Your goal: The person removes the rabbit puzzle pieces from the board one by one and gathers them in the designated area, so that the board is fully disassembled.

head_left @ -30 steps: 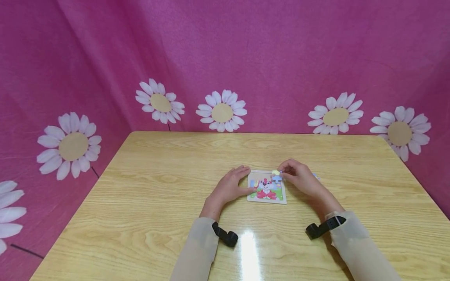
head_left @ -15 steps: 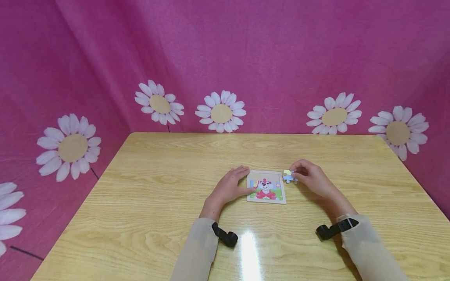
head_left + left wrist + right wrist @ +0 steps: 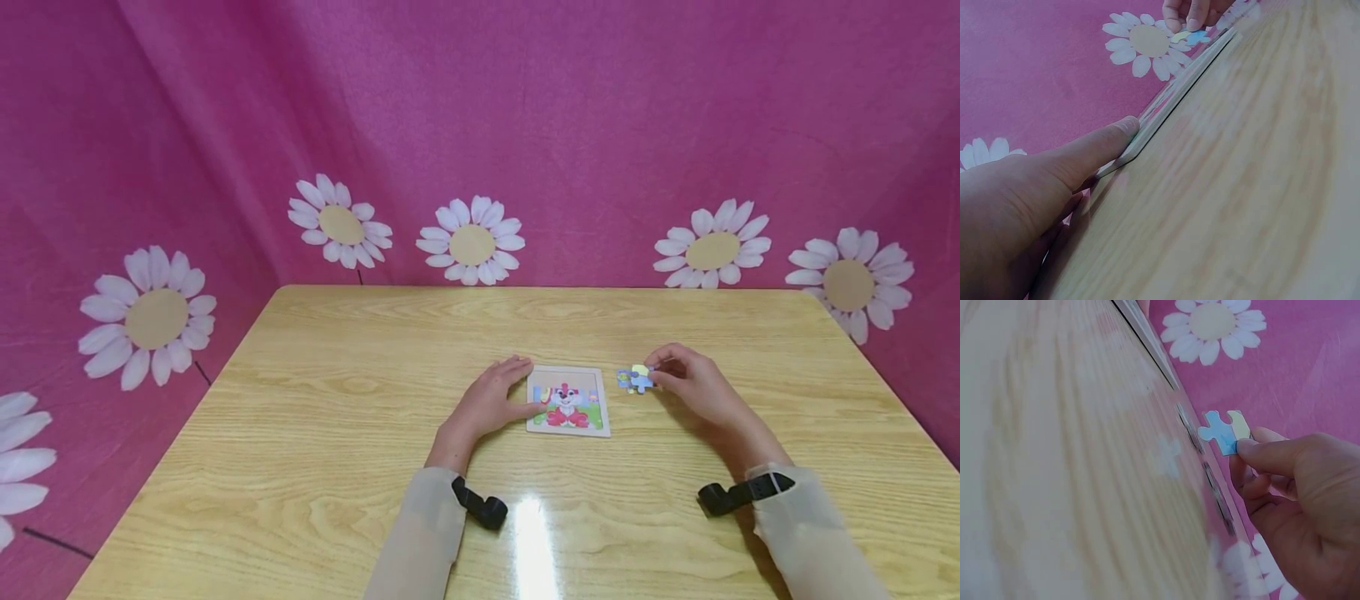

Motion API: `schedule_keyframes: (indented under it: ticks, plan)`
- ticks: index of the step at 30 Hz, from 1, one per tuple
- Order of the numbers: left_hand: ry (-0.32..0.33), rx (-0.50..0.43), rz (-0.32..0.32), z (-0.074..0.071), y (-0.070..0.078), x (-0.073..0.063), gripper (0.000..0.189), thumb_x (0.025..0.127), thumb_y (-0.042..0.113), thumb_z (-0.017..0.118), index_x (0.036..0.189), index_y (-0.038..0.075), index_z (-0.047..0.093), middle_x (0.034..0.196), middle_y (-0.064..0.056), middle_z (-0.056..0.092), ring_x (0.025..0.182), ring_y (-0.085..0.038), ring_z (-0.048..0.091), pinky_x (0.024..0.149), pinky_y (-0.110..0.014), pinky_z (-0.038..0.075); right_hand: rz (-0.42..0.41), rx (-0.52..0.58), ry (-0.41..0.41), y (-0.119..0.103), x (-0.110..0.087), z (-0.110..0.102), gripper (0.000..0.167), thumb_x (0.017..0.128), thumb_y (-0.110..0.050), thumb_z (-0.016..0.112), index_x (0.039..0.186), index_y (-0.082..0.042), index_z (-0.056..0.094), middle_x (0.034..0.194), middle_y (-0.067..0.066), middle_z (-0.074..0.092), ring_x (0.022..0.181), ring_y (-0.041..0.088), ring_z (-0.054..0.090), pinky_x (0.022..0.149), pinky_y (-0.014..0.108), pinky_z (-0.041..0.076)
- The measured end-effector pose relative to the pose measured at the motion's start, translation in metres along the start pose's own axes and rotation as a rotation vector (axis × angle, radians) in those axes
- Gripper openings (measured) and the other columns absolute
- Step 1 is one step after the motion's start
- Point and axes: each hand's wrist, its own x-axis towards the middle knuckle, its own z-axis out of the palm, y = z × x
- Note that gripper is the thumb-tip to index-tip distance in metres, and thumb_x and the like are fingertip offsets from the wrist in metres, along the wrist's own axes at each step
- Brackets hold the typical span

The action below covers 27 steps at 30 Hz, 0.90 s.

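A square puzzle board (image 3: 567, 371) with a light rim lies on the table, a red and white cartoon animal filling its lower part and bare backing showing above. My left hand (image 3: 487, 400) rests along its left side, the straight thumb laid on the picture and the fingers at the upper left corner. To the right of the board, my right hand (image 3: 697, 385) pinches a blue and yellow jigsaw piece (image 3: 1222, 432) between thumb and fingers, raised over the table. Beneath it lies a loose blue piece (image 3: 623, 377), partly covered in the head view.
In the right wrist view, two loose pieces lie flat, a nearer piece (image 3: 1218, 499) and a farther piece (image 3: 1189, 428). The wooden table (image 3: 360, 375) reaches back to a pink cloth (image 3: 585, 125) with printed daisies. Black straps with cameras sit on both wrists.
My right hand has moved right with the jigsaw piece, from over the board's upper right corner to above the loose pieces beside it. The left hand and board stay in place.
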Motion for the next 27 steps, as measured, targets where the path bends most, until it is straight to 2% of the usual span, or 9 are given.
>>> schedule_keyframes:
  ticks: [9, 16, 27]
  plan:
    - [0.004, 0.002, 0.011, 0.000, 0.001, -0.001, 0.077, 0.085, 0.049, 0.072, 0.148, 0.017, 0.044, 0.157, 0.000, 0.040, 0.151, -0.017, 0.027, 0.126, -0.039, 0.023, -0.017, -0.035, 0.026, 0.011, -0.009, -0.014, 0.012, 0.091, 0.000, 0.064, 0.103, 0.002, 0.062, 0.098, 0.015, 0.064, 0.080, -0.006, 0.053, 0.071, 0.006, 0.045]
    - [0.002, 0.014, 0.017, 0.000, 0.001, -0.001, 0.076, 0.085, 0.048, 0.072, 0.148, 0.016, 0.045, 0.157, 0.000, 0.041, 0.151, -0.018, 0.028, 0.126, -0.039, 0.023, 0.019, -0.072, 0.041, 0.017, -0.016, -0.025, 0.012, 0.093, -0.003, 0.063, 0.105, 0.000, 0.062, 0.099, 0.013, 0.063, 0.080, -0.008, 0.051, 0.069, 0.006, 0.044]
    - [-0.001, 0.021, 0.009, 0.001, -0.001, 0.000, 0.075, 0.085, 0.049, 0.071, 0.148, 0.017, 0.044, 0.157, 0.000, 0.040, 0.151, -0.018, 0.028, 0.126, -0.038, 0.023, 0.061, -0.088, 0.054, 0.029, -0.026, -0.040, 0.013, 0.096, -0.005, 0.060, 0.107, 0.002, 0.062, 0.103, 0.015, 0.062, 0.086, -0.015, 0.049, 0.074, -0.002, 0.039]
